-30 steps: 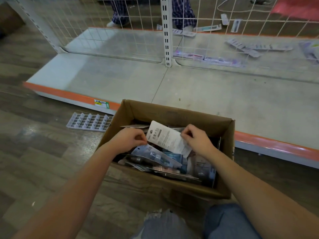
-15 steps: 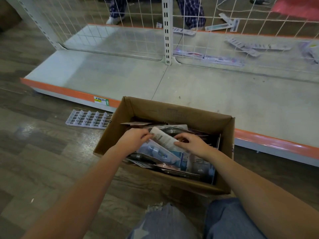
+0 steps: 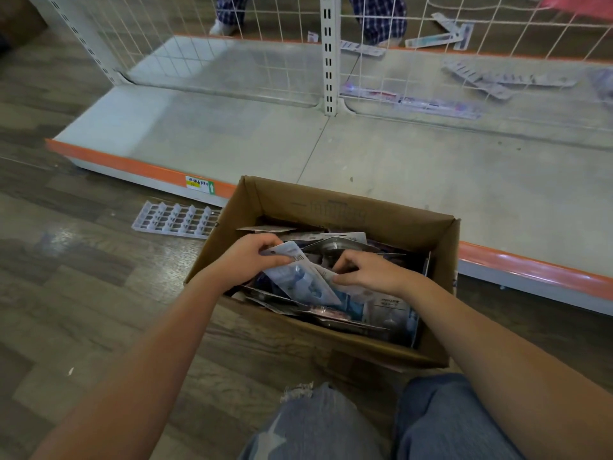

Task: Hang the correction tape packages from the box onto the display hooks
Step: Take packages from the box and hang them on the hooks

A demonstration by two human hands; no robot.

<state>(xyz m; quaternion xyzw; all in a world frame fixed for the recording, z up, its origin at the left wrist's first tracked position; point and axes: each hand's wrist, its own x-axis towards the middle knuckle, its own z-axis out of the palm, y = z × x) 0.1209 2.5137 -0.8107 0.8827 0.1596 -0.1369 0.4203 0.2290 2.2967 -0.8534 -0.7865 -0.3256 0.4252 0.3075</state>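
An open cardboard box (image 3: pixel 348 207) stands on the floor in front of my knees, filled with several blister-packed correction tape packages. Both my hands are inside it. My left hand (image 3: pixel 247 260) pinches the top edge of a pale blue-grey package (image 3: pixel 300 282) that lies tilted on the pile. My right hand (image 3: pixel 368 272) has its fingers curled over the lower right part of the same package. No display hooks show in view; only the white wire grid (image 3: pixel 265 38) of the shelf back stands behind.
A low white shelf base (image 3: pixel 414 174) with an orange front strip runs just behind the box. A clear plastic tray (image 3: pixel 175 219) lies on the wood floor to the box's left. Loose strips and packages lie beyond the grid, where a person's legs (image 3: pixel 384 18) stand.
The white-backed package that both hands held up has come down into the box. Both hands have sunk lower onto the pile and now hold a blue-grey package.
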